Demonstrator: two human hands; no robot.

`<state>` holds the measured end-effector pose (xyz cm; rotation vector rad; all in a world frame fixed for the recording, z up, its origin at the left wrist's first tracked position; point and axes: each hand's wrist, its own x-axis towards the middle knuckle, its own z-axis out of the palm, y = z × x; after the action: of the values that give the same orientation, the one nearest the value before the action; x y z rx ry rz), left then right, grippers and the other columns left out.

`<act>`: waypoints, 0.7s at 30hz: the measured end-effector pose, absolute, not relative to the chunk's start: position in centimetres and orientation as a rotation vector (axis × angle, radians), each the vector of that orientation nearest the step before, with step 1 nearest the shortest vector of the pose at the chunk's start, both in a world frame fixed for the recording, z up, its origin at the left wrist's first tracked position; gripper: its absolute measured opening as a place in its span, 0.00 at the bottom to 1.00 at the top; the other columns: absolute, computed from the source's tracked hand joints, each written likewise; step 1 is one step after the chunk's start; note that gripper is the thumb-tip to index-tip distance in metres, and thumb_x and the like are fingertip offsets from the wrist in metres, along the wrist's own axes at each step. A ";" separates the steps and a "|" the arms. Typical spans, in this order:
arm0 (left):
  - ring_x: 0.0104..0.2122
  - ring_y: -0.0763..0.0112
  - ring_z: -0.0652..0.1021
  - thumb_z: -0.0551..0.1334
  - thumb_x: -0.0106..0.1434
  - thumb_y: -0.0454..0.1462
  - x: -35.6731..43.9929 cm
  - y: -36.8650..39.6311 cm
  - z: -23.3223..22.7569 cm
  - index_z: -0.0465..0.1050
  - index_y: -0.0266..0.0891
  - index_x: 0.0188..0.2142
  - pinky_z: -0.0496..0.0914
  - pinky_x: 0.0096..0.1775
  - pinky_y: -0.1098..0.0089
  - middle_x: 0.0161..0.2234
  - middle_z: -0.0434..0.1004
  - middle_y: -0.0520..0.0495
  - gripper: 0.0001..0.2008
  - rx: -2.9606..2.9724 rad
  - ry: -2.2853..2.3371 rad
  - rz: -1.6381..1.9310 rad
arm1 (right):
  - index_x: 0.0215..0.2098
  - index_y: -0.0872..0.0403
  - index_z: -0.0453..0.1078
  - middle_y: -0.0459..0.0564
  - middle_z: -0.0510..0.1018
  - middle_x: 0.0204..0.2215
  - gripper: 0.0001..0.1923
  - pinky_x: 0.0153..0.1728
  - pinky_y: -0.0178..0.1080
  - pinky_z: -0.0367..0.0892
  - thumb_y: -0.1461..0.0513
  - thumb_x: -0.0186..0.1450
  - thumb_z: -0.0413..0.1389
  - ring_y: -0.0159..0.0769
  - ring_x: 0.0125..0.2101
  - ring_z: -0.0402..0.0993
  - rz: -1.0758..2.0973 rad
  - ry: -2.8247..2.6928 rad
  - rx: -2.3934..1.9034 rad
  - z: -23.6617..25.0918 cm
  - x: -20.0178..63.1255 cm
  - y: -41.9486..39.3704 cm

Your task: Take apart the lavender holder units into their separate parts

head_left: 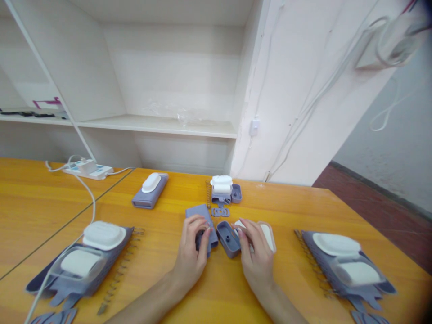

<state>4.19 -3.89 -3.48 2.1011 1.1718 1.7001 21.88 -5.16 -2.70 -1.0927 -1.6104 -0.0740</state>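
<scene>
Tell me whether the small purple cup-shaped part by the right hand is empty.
Empty, apart from its own moulded post: the small purple part lies open side up beside the right hand, and nothing loose shows inside it.

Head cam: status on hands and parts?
Left hand gripping grey casing. Right hand on white cover, beside grey cap. Spring and small parts just behind.

Single head-worn view, looking forward and down from close above the glossy yellow wooden table (303, 211); the white recessed wall shelf (158, 123) lies beyond, red-brown floor (378, 202) at right.
</scene>
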 end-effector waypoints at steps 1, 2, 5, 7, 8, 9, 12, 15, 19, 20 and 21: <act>0.50 0.66 0.67 0.55 0.65 0.28 4.2 -3.9 -3.5 0.63 0.39 0.46 0.70 0.48 0.65 0.45 0.63 0.43 0.11 2.096 1.151 1.694 | 0.48 0.53 0.66 0.53 0.73 0.42 0.12 0.44 0.40 0.69 0.68 0.66 0.50 0.35 0.43 0.71 -0.099 -1.612 -1.091 -2.7 21.9 -5.2; 0.50 0.66 0.67 0.54 0.65 0.28 4.2 -4.0 -3.5 0.63 0.39 0.46 0.71 0.47 0.65 0.46 0.62 0.42 0.11 2.075 1.131 1.687 | 0.47 0.53 0.67 0.53 0.73 0.42 0.12 0.44 0.40 0.69 0.68 0.66 0.51 0.36 0.44 0.70 -0.116 -1.614 -1.089 -2.6 22.0 -5.2; 0.49 0.67 0.69 0.53 0.65 0.28 4.2 -4.1 -3.7 0.62 0.40 0.48 0.73 0.43 0.67 0.49 0.59 0.41 0.12 2.028 1.112 1.648 | 0.48 0.53 0.67 0.53 0.73 0.44 0.13 0.44 0.40 0.70 0.68 0.66 0.51 0.36 0.45 0.70 -0.115 -1.632 -1.087 -2.6 22.1 -5.4; 0.48 0.67 0.69 0.52 0.66 0.28 4.2 -4.2 -3.6 0.63 0.40 0.47 0.73 0.43 0.67 0.49 0.59 0.41 0.12 2.070 1.148 1.612 | 0.48 0.52 0.68 0.54 0.72 0.45 0.13 0.45 0.41 0.69 0.68 0.66 0.51 0.37 0.47 0.69 -0.113 -1.652 -1.097 -2.7 22.1 -5.4; 0.49 0.67 0.69 0.52 0.66 0.28 4.2 -4.2 -3.5 0.63 0.41 0.47 0.73 0.43 0.67 0.49 0.59 0.41 0.12 2.106 1.172 1.595 | 0.47 0.53 0.68 0.54 0.72 0.45 0.13 0.46 0.41 0.69 0.68 0.66 0.51 0.37 0.47 0.69 -0.119 -1.661 -1.107 -2.9 22.1 -5.3; 0.50 0.66 0.68 0.52 0.66 0.28 4.2 -4.3 -3.4 0.64 0.41 0.47 0.72 0.44 0.66 0.49 0.60 0.41 0.12 2.145 1.193 1.584 | 0.47 0.53 0.68 0.53 0.73 0.45 0.12 0.46 0.41 0.69 0.68 0.66 0.51 0.37 0.47 0.70 -0.126 -1.673 -1.116 -3.1 22.2 -5.2; 0.52 0.65 0.67 0.52 0.65 0.27 4.2 -4.4 -3.2 0.64 0.40 0.47 0.71 0.47 0.64 0.48 0.61 0.41 0.13 2.232 1.219 1.585 | 0.48 0.53 0.68 0.53 0.75 0.42 0.12 0.46 0.40 0.68 0.66 0.67 0.51 0.36 0.44 0.71 -0.145 -1.733 -1.160 -3.8 22.4 -4.9; 0.51 0.65 0.68 0.52 0.65 0.26 4.1 -4.3 -3.3 0.64 0.40 0.46 0.71 0.47 0.65 0.48 0.62 0.41 0.13 2.266 1.232 1.614 | 0.53 0.54 0.65 0.53 0.76 0.40 0.15 0.47 0.46 0.66 0.64 0.67 0.50 0.39 0.41 0.72 -0.206 -1.765 -1.277 -4.3 22.8 -4.4; 0.50 0.65 0.69 0.52 0.65 0.26 4.0 -4.2 -3.5 0.65 0.39 0.45 0.72 0.45 0.67 0.47 0.63 0.40 0.12 2.334 1.266 1.585 | 0.58 0.54 0.60 0.52 0.76 0.38 0.20 0.49 0.51 0.61 0.63 0.68 0.47 0.40 0.39 0.71 -0.278 -1.786 -1.409 -4.3 23.1 -4.2; 0.50 0.65 0.70 0.52 0.64 0.26 4.0 -4.3 -3.5 0.64 0.39 0.44 0.72 0.44 0.68 0.46 0.63 0.40 0.12 2.353 1.269 1.577 | 0.58 0.54 0.59 0.52 0.76 0.37 0.20 0.49 0.52 0.61 0.64 0.68 0.47 0.40 0.39 0.71 -0.292 -1.798 -1.417 -4.1 23.1 -4.2; 0.49 0.65 0.71 0.52 0.64 0.26 4.0 -4.3 -3.6 0.64 0.39 0.44 0.73 0.42 0.69 0.46 0.64 0.40 0.12 2.371 1.268 1.577 | 0.59 0.54 0.58 0.52 0.76 0.37 0.21 0.49 0.52 0.60 0.64 0.68 0.47 0.40 0.39 0.71 -0.312 -1.807 -1.413 -3.9 23.0 -4.3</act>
<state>4.00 -4.29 -3.57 2.3710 1.2682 1.5773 23.03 -4.25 -3.95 -1.4126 -1.8074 -0.3117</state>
